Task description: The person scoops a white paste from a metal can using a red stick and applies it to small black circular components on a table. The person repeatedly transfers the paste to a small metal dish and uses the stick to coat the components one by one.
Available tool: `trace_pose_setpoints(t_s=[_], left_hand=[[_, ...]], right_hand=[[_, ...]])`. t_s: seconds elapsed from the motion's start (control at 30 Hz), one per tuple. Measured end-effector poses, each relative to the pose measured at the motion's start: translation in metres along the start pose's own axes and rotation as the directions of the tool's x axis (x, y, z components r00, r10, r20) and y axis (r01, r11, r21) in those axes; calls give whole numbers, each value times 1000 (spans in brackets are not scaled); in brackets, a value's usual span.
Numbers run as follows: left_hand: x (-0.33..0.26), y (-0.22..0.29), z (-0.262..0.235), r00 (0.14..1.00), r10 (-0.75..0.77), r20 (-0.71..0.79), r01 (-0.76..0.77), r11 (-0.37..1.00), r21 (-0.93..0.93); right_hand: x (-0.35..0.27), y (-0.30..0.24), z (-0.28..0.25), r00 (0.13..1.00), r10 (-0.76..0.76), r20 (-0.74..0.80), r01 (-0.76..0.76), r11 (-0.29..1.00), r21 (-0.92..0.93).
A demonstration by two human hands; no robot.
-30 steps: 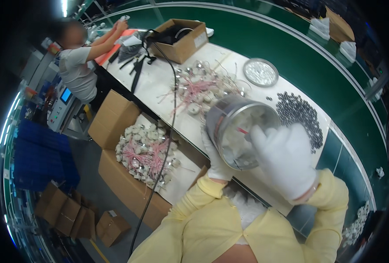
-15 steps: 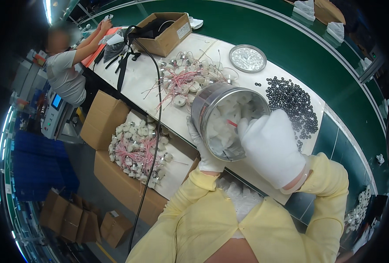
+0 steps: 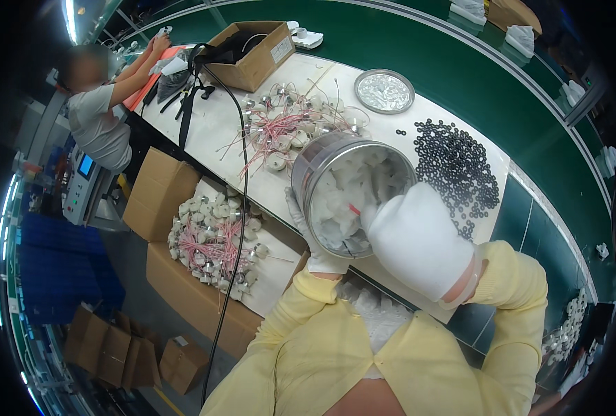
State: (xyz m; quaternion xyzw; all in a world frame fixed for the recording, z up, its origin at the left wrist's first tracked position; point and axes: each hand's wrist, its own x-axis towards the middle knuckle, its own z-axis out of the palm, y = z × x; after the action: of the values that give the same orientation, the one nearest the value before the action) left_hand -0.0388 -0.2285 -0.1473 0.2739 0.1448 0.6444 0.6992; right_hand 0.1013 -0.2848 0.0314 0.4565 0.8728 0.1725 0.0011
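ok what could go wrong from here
The can leans with its mouth open, steadied by the left hand, so its whitish contents could slip out if that grip gives. Loose black rings lie on the table just beyond the right hand, so a careless sweep might scatter them.

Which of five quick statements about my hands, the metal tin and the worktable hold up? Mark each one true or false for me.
1. Your left hand holds the tin. True.
2. The tin is covered. False: it is open, with pale pieces inside.
3. Your right hand, in a white glove, is at the tin's mouth. True.
4. Some parts with pink wires lie on the white table. True.
5. No rings lie on the table. False: many small black rings are spread over it.
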Motion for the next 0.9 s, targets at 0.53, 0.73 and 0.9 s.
trace_pose_setpoints(t_s=[0.53,0.73,0.9], left_hand=[[2,7,12,990,-112,-81,103,989,-107],[7,14,27,977,-187,-103,169,972,-162],[9,17,38,968,-224,-113,201,962,-183]], right_hand=[[4,-3,5,998,-45,-37,51,981,185],[6,-6,9,1000,7,-25,1,957,291],[7,-10,9,997,41,-63,-14,926,378]])
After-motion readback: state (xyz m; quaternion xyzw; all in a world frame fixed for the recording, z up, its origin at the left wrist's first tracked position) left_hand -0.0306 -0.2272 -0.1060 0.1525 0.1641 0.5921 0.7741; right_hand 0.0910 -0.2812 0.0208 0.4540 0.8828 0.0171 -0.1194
